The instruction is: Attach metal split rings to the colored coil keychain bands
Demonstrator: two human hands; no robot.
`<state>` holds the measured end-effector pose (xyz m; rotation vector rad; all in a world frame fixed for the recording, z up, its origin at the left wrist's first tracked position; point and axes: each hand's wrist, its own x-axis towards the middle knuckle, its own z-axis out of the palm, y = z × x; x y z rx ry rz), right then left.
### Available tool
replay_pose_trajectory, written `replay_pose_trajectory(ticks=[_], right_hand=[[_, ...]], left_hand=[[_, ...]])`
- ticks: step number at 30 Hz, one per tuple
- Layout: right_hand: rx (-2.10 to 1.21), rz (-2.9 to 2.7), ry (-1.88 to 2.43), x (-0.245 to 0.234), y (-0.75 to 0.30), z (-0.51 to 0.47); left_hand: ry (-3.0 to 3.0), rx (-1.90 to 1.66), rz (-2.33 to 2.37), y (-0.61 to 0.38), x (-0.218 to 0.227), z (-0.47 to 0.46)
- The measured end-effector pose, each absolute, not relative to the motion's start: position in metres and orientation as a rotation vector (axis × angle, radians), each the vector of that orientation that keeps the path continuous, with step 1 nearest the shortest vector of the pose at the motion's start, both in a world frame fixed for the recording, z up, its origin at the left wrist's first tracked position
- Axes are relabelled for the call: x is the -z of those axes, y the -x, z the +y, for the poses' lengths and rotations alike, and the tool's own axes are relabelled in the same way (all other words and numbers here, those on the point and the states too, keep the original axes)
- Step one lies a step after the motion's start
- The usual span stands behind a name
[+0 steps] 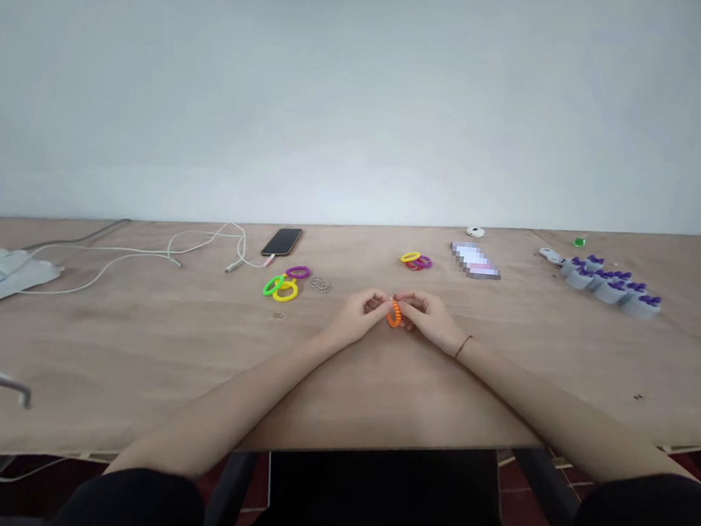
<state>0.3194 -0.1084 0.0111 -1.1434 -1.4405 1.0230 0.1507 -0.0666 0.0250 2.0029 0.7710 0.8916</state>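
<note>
Both of my hands meet over the middle of the table around an orange spiral coil bracelet [393, 314]. My left hand [363, 312] pinches at its upper left side, fingers closed; a small bit at the fingertips is too tiny to make out. From the other side my right hand [430, 315] grips the bracelet between thumb and fingers. Left of the hands lie a green coil [273, 286], a yellow coil [285, 292] and a purple coil [298, 272]. Beside them is a small pile of metal rings [320, 285]. Beyond my hands, a yellow coil [410, 257] rests on red and purple ones [422, 263].
A black phone [282, 242] on a white cable lies back left, near a power strip [11, 278]. Another phone [475, 260], screen lit, lies back right by a white earbud case [475, 232]. Several grey cups with purple tops [611, 287] stand at right.
</note>
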Motion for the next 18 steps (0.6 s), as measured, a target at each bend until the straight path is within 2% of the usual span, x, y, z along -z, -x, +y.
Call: replay_pose_trajectory(ticks=[6, 18], right_hand=[[-0.848, -1.453, 1.169, -0.0138, -0.3155, -0.1126], [-0.152, -1.867, 1.100, -0.0159, -0.3196, -0.1162]], left_hand=[[-1.894, -0.901, 0.778, -0.1527, -0.0198, -0.0641], [-1.759, -0.849, 0.817, -0.1566, -0.0255, -0.0733]])
